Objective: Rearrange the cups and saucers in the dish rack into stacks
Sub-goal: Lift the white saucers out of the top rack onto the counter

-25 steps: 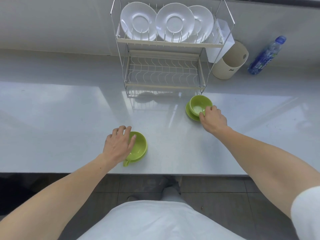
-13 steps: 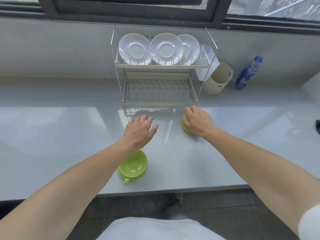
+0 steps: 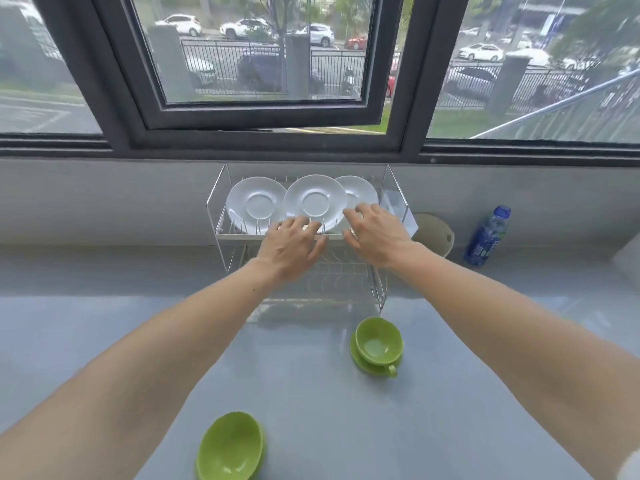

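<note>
A two-tier wire dish rack (image 3: 221, 216) stands against the back wall. Three white saucers lean upright in its top tier: left (image 3: 254, 202), middle (image 3: 315, 199) and right (image 3: 360, 192). My left hand (image 3: 292, 245) hovers open at the rack's front rail below the middle saucer. My right hand (image 3: 379, 233) is open too, fingers spread over the lower part of the right saucer. On the counter a green cup (image 3: 379, 341) sits on a green saucer (image 3: 363, 363). A second green cup (image 3: 230, 448) rests on its saucer near the front edge.
A beige cutlery holder (image 3: 438, 233) lies tilted to the right of the rack, with a blue water bottle (image 3: 486, 237) farther right. The rack's lower tier (image 3: 332, 282) holds nothing. The grey counter (image 3: 104, 341) spreads to both sides; a window fills the wall above.
Both hands have left the green cups on the counter and risen to the rack's top tier. The view has tilted up toward the window.
</note>
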